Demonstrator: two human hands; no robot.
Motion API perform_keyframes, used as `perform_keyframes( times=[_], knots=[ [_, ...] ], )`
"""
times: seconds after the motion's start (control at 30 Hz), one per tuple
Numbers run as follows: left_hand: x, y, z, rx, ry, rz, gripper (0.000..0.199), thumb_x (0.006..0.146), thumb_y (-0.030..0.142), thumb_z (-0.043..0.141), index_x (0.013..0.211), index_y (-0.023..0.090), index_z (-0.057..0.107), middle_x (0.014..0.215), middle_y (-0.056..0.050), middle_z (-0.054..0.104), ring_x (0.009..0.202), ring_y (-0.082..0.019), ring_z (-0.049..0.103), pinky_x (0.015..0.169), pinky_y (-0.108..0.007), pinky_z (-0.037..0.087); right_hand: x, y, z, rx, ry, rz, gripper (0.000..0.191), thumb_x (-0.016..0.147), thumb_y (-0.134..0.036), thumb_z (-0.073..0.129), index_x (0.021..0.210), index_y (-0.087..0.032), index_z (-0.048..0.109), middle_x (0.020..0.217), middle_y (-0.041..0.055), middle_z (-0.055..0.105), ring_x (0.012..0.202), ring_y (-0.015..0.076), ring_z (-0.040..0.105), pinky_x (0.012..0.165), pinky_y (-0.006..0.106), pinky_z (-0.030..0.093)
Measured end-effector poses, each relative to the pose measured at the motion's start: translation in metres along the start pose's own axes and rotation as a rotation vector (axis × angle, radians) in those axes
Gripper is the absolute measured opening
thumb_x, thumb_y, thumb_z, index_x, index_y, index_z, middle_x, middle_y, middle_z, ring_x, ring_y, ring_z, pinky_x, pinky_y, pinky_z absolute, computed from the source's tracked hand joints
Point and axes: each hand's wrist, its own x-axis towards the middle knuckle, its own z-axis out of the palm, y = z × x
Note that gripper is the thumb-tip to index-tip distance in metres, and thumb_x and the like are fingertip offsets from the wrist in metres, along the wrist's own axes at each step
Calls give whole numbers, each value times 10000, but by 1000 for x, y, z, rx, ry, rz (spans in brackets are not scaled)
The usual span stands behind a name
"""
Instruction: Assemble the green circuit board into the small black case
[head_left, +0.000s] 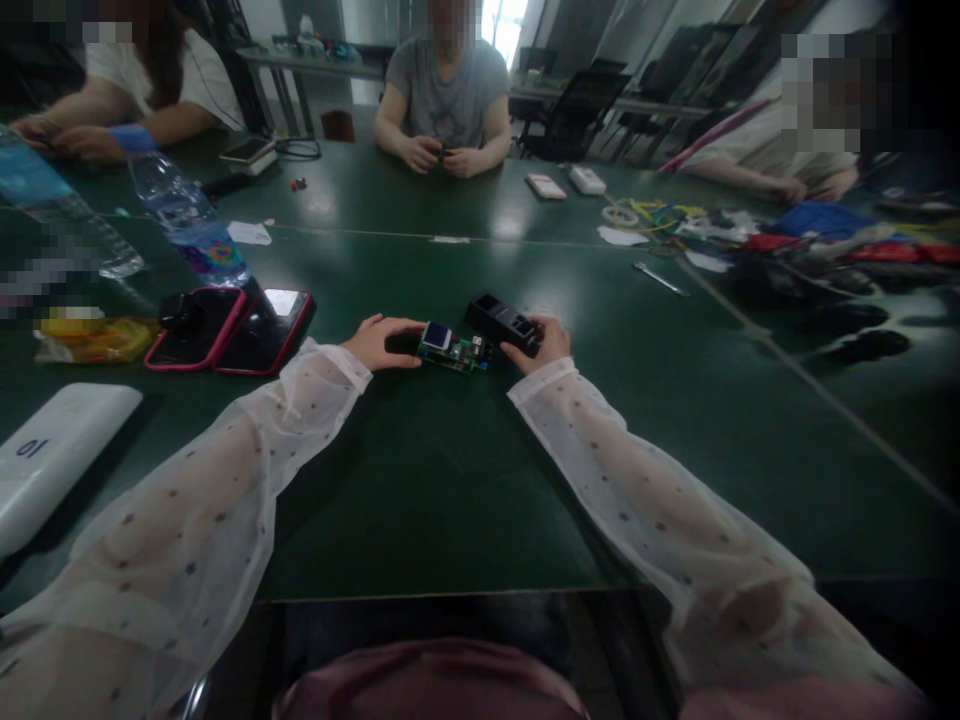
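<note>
A green circuit board (454, 352) with a small dark display in a white frame is gripped at its left end by my left hand (384, 342), thumb below and fingers above. My right hand (546, 343) is closed around the right end of a black plastic casing (501, 318) with rectangular cut-outs. The casing lies tilted just above and to the right of the board, with a narrow gap between them. Both things are low over the green table (450, 480); whether they touch it I cannot tell. Some of my right fingers are hidden behind the casing.
Left of my hands are two red-edged phones (262, 332), a white power bank (64, 460), a yellow plastic packet (94, 335) and water bottles (191, 225). A wrench (660, 279) and a heap of cables (652, 216) lie to the right. Several people sit around the table.
</note>
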Motion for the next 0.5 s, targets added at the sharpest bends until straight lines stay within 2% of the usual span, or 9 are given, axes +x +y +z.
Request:
perform_keyframes(
  times=[0.13, 0.27, 0.5],
  knots=[
    [1, 0, 4, 28, 26, -20, 649, 780, 563, 652, 1358, 299, 517, 1456, -40, 523, 1417, -274, 385, 1201, -584, 126, 1, 2, 2, -5, -5, 4, 582, 698, -418, 718, 1185, -174, 515, 1080, 143, 590, 1056, 344, 558, 939, 566, 470],
    [2, -2, 6, 28, 45, -14, 614, 796, 579, 625, 1332, 289, 544, 1445, -45, 532, 1407, -263, 398, 1206, -568, 127, 2, 6, 5, 25, 42, -15, 546, 714, -407, 709, 1174, -180, 523, 1070, 136, 598, 1026, 328, 569, 934, 554, 476],
    [4, -5, 6, 12, 34, -6, 677, 757, 584, 662, 1342, 265, 541, 1446, -68, 524, 1412, -288, 380, 1197, -578, 103, -3, -7, 4, 241, 173, -180, 576, 809, -509, 640, 1273, -226, 448, 1135, 116, 566, 1016, 273, 576, 860, 483, 524]
  ],
)
